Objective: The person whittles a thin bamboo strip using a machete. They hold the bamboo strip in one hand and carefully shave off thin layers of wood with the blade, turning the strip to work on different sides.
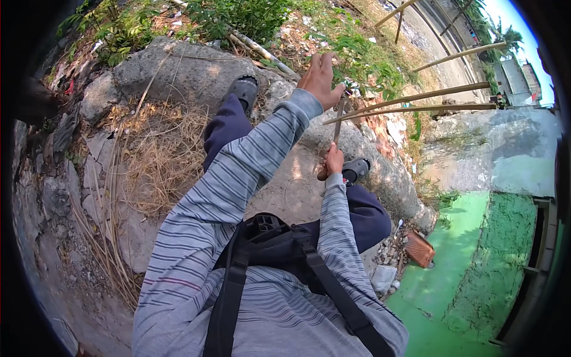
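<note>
My right hand (334,160) is closed around the handle of a long-bladed knife (339,119), whose narrow blade points up and away from me. Beyond it my left hand (320,80) reaches out with its thumb apart from the fingers, and nothing shows in its grasp. The thumb overlaps the area by the blade's tip; whether they touch I cannot tell. Just right of that hand grows a leafy green plant (360,50). Two thin bamboo poles (416,96) slant from near the blade toward the right.
My sandalled feet rest by a rough stone ledge (178,71). Dry grass (160,160) and long dry stalks (107,238) lie at the left. A green-painted wall (452,256) stands at the right, near an orange-brown block (420,249). More bamboo poles (458,56) cross the far right.
</note>
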`<state>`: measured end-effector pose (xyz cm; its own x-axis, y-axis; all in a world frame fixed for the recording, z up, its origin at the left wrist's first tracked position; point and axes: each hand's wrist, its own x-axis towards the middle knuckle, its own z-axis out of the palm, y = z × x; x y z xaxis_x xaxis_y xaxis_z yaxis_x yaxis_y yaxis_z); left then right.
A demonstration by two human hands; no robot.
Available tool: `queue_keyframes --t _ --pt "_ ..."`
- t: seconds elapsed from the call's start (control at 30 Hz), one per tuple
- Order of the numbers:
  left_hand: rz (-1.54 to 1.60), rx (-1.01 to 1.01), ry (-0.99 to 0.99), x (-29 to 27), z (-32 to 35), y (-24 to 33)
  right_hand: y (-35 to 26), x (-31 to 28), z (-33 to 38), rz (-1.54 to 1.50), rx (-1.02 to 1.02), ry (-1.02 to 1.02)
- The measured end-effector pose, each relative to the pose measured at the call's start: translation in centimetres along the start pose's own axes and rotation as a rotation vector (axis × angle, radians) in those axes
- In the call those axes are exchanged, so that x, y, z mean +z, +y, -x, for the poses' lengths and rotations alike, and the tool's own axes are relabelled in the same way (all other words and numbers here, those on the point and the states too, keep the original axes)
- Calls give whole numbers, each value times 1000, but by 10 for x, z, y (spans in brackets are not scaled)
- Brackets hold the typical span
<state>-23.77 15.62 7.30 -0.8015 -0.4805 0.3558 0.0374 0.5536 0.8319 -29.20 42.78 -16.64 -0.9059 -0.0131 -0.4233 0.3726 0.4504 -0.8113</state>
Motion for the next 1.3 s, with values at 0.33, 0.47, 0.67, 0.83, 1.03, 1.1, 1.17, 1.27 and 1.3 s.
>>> queue_keyframes --t 0.33,0.47,0.67,0.83,1.03,1.1,1.17,1.27,1.3 --pt "35 -33 -46 -4 -3 12 41 -1 -4 -66 185 -85" --pt "40 -33 -18 -6 0 2 48 12 6 -46 184 -94" --pt "22 -67 -21 -13 6 -3 9 3 23 -23 9 -28" --pt "50 -62 -53 -10 6 11 44 1 19 -11 146 -100" --pt "37 -57 -83 -12 7 6 58 22 23 -34 183 -97" --pt "45 -27 -101 -8 15 7 56 18 30 -79 251 -149" --pt "55 37 -135 2 18 9 55 13 34 -57 230 -148" --pt "37 73 -166 9 21 5 42 10 39 -32 220 -117" --pt "41 92 -182 10 23 8 42 3 38 -26 216 -90"
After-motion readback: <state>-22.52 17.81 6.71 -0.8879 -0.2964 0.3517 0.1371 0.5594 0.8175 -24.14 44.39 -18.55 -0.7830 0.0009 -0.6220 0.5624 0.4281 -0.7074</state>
